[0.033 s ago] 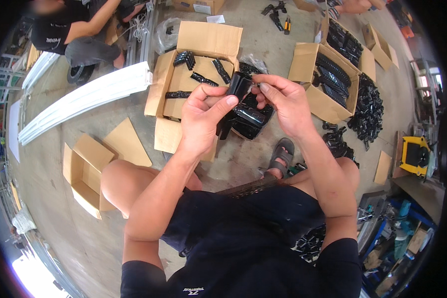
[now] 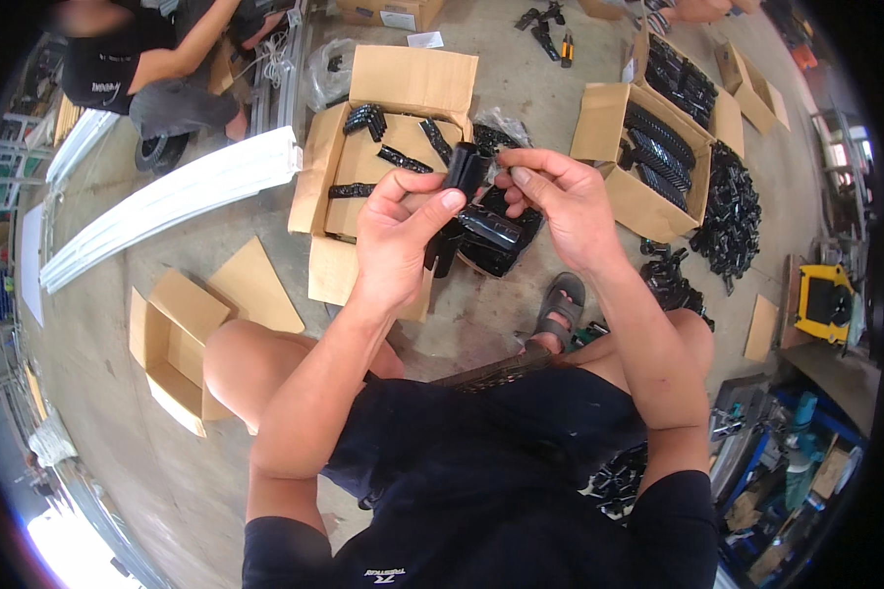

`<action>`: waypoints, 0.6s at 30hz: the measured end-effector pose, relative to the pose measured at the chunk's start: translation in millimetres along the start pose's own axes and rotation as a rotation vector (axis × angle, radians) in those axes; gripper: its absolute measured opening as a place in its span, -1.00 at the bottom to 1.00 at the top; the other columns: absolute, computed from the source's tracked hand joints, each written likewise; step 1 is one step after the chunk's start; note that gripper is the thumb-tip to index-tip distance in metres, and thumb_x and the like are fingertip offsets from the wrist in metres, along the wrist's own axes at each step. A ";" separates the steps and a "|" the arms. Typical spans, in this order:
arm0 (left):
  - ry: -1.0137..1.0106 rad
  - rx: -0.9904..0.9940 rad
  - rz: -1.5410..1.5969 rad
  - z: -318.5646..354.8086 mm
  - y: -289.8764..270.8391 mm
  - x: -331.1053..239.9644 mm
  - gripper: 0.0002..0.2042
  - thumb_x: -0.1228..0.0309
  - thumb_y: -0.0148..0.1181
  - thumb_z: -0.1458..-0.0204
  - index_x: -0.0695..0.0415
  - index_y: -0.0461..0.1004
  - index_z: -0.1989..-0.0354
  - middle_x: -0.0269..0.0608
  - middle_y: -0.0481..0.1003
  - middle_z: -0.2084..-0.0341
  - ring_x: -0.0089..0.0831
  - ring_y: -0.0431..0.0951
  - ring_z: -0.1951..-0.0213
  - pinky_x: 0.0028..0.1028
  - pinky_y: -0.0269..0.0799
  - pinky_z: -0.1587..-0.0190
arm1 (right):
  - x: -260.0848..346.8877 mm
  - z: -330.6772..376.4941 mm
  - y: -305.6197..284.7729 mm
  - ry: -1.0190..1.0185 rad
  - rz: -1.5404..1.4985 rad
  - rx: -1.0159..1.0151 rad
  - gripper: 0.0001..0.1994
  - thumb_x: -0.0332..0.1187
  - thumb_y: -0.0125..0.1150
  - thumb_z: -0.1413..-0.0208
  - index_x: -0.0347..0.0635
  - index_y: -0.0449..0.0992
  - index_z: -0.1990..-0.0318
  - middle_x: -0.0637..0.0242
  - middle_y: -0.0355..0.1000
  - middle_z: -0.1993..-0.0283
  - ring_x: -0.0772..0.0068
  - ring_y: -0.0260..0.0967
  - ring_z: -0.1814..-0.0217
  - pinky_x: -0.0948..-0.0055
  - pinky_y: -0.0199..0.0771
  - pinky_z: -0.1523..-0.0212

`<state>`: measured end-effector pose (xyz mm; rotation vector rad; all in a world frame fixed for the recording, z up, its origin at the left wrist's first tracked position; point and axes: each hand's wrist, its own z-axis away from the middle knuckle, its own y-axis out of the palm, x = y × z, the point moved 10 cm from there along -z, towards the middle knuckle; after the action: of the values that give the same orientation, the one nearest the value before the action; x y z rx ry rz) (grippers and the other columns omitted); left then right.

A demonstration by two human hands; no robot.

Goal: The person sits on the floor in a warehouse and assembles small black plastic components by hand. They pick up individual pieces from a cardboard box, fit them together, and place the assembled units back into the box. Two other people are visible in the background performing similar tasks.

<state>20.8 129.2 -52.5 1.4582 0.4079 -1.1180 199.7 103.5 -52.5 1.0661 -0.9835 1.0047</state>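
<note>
Head view, left hand (image 2: 393,240): thumb and fingers gripping a short black tubular part (image 2: 465,167), held up in front of the person.
Right hand (image 2: 570,206): thumb and fingertips drawn together just beside the part's right side; cannot tell whether they pinch anything small.
Beneath the hands: dark glossy pieces (image 2: 491,228), partly hidden.
Left carton (image 2: 413,79): open, beyond the left hand, with black strips (image 2: 403,158) lying inside.
Right carton (image 2: 643,208): open, beyond the right hand, filled with rows of black parts (image 2: 661,154).
Right pile: loose black pieces (image 2: 732,221) heaped just beside that carton.
Near left: smaller open carton (image 2: 172,388) on the floor (image 2: 201,471).
Far left: long white lengths (image 2: 177,211); another person (image 2: 98,64) beyond.
</note>
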 end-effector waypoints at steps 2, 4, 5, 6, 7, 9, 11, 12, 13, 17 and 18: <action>-0.003 -0.011 0.058 0.0 -2.0 0.7 -0.88 0.55 0.24 -0.22 0.15 0.45 0.12 0.16 0.61 0.08 -0.21 0.68 0.09 -0.30 0.66 0.09 | 1.3 1.4 -0.7 0.011 -0.012 0.001 -0.80 -0.49 0.19 -0.31 -0.32 0.62 -0.01 0.29 0.61 0.20 0.56 0.48 0.27 0.53 0.55 0.23; -0.033 -0.009 0.031 1.2 -3.8 2.6 -0.88 0.54 0.24 -0.23 0.15 0.45 0.13 0.14 0.61 0.08 -0.21 0.68 0.09 -0.28 0.66 0.09 | 3.5 2.9 2.9 0.027 -0.029 0.007 -0.81 -0.49 0.20 -0.30 -0.33 0.62 0.00 0.31 0.60 0.22 0.58 0.47 0.29 0.56 0.54 0.25; -0.050 -0.012 0.020 1.8 -5.4 5.0 -0.89 0.53 0.24 -0.23 0.15 0.45 0.13 0.14 0.62 0.08 -0.20 0.68 0.09 -0.27 0.66 0.09 | 4.2 4.1 3.0 0.028 0.012 0.014 -0.80 -0.48 0.21 -0.29 -0.33 0.62 0.00 0.32 0.59 0.23 0.60 0.46 0.30 0.57 0.52 0.27; -0.048 0.004 0.018 0.9 -5.8 7.1 -0.90 0.53 0.23 -0.23 0.14 0.45 0.13 0.13 0.61 0.07 -0.21 0.67 0.07 -0.27 0.65 0.06 | 4.9 4.1 2.5 0.029 0.054 0.021 -0.80 -0.48 0.23 -0.28 -0.33 0.62 0.00 0.34 0.59 0.24 0.63 0.45 0.31 0.58 0.51 0.28; -0.048 -0.018 0.029 0.1 -6.9 8.4 -0.88 0.56 0.24 -0.22 0.14 0.45 0.13 0.10 0.63 0.11 -0.29 0.67 0.14 -0.34 0.64 0.12 | 5.5 4.0 2.2 0.030 0.095 0.029 -0.79 -0.48 0.25 -0.27 -0.33 0.61 0.00 0.36 0.58 0.25 0.65 0.44 0.32 0.60 0.49 0.29; -0.046 -0.067 0.057 -0.9 -8.0 11.7 -0.83 0.61 0.27 -0.18 0.14 0.44 0.14 0.03 0.66 0.19 -0.43 0.69 0.27 -0.49 0.64 0.24 | 8.9 3.1 2.6 0.010 0.105 0.038 -0.79 -0.48 0.28 -0.24 -0.34 0.61 0.01 0.39 0.57 0.27 0.69 0.42 0.33 0.61 0.47 0.31; -0.022 -0.073 0.046 -2.6 -7.4 13.3 -0.84 0.62 0.27 -0.18 0.15 0.44 0.15 0.03 0.66 0.18 -0.44 0.68 0.27 -0.50 0.63 0.24 | 7.9 2.9 2.4 0.010 0.100 0.048 -0.78 -0.48 0.31 -0.22 -0.33 0.61 0.01 0.41 0.56 0.27 0.72 0.40 0.33 0.62 0.45 0.30; -0.009 -0.076 0.042 -3.3 -6.7 13.2 -0.84 0.62 0.27 -0.18 0.15 0.44 0.15 0.03 0.66 0.18 -0.45 0.68 0.26 -0.51 0.62 0.23 | 6.3 2.9 2.2 0.021 0.090 0.055 -0.78 -0.48 0.31 -0.22 -0.32 0.60 0.00 0.42 0.55 0.25 0.72 0.39 0.32 0.63 0.45 0.28; -0.004 -0.081 0.035 -3.5 -5.3 13.2 -0.85 0.63 0.27 -0.18 0.15 0.45 0.16 0.02 0.65 0.18 -0.46 0.67 0.26 -0.51 0.62 0.23 | 4.6 3.3 2.4 0.032 0.080 0.062 -0.77 -0.48 0.32 -0.22 -0.32 0.60 -0.01 0.43 0.55 0.24 0.72 0.38 0.31 0.64 0.44 0.27; 0.020 -0.093 0.000 -3.3 -4.6 13.2 -0.86 0.63 0.27 -0.18 0.17 0.46 0.17 -0.05 0.65 0.20 -0.50 0.66 0.26 -0.54 0.61 0.20 | 3.8 3.3 1.8 -0.008 0.058 0.050 -0.80 -0.50 0.33 -0.18 -0.40 0.60 0.08 0.40 0.55 0.30 0.72 0.41 0.32 0.63 0.45 0.30; 0.025 -0.092 -0.010 -3.1 -5.0 13.6 -0.86 0.64 0.28 -0.18 0.18 0.46 0.17 -0.07 0.65 0.21 -0.51 0.65 0.27 -0.54 0.60 0.19 | 3.1 3.2 2.7 -0.018 0.052 0.055 -0.80 -0.51 0.33 -0.18 -0.41 0.60 0.07 0.39 0.55 0.30 0.71 0.42 0.32 0.63 0.46 0.29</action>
<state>24.6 128.6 -66.9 1.3916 0.4788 -1.0768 197.5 101.3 -48.4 1.1010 -1.0077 1.0719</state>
